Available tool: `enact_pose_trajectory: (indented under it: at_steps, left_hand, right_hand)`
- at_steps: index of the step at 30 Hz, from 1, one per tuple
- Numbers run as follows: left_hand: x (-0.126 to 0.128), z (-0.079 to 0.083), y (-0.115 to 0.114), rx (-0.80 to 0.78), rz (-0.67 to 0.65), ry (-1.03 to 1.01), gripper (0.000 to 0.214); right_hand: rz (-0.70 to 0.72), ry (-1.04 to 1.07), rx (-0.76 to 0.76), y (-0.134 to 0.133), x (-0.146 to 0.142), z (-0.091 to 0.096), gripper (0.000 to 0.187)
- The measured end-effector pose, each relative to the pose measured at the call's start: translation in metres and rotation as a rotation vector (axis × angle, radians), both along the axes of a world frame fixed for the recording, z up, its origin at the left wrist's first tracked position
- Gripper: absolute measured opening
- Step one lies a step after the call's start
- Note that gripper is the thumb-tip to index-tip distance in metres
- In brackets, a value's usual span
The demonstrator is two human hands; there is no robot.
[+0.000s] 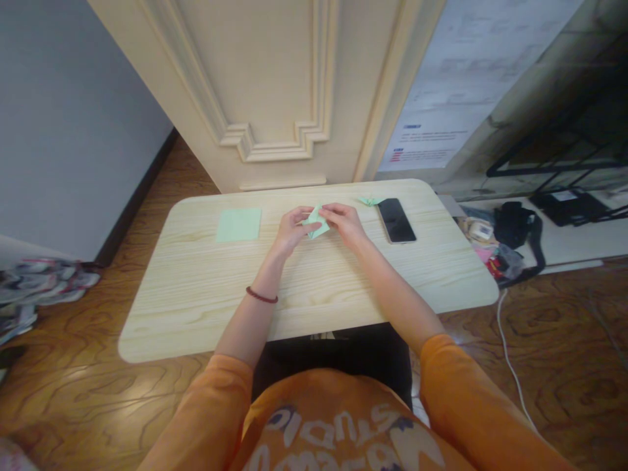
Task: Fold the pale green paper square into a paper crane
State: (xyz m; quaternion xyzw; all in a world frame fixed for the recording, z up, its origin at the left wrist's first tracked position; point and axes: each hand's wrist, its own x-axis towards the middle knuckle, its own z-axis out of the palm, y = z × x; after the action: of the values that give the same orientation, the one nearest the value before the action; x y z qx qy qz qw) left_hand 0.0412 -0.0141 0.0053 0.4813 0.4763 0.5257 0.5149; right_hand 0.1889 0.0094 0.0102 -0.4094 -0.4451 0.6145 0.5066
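Note:
Between my two hands is a piece of light green folded paper [316, 224], partly covered by the fingers. My left hand [293, 229] pinches its left side with the thumb across the front. On the upper right side of the paper, my right hand [345, 222] grips it with thumb and fingers. Flat green square paper [239, 224] lies on the table to the left of my left hand. Beyond my right hand rests a small folded green paper figure [370, 201], close to the top of a black smartphone [397, 220].
The pale wood-grain table [196, 294] has rounded corners and stands against a cream panelled door [275, 78]. To the right, a low white shelf [564, 235] carries bags and small items. A white cable [505, 340] runs down to the floor. Shoes [49, 281] sit at the left.

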Motion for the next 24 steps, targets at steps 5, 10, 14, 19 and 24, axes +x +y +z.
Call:
enact_pose_trajectory:
  at_steps: [5, 10, 14, 19, 24]
  left_hand:
    - [0.0, 0.0037, -0.002, -0.056, -0.061, 0.021, 0.041]
    - [0.0013, 0.0031, -0.0028, -0.062, -0.055, 0.005, 0.041]
    - [0.0039, 0.0008, -0.0019, -0.04, 0.008, 0.013, 0.041]
    - [0.0037, 0.0026, -0.0015, -0.05, 0.014, 0.026, 0.044]
    - [0.001, 0.0064, -0.0021, -0.064, -0.032, 0.038, 0.041]
  right_hand:
    - [-0.01, 0.008, -0.002, 0.0035, 0.0016, -0.0036, 0.034]
    - [-0.002, 0.019, -0.01, 0.0041, 0.0023, -0.0037, 0.033]
    - [0.014, 0.024, -0.012, 0.0037, 0.0026, -0.0033, 0.034]
    - [0.031, 0.026, 0.002, 0.0031, 0.0028, -0.0024, 0.033]
    - [0.024, 0.037, -0.003, 0.0036, 0.0036, -0.0033, 0.033]
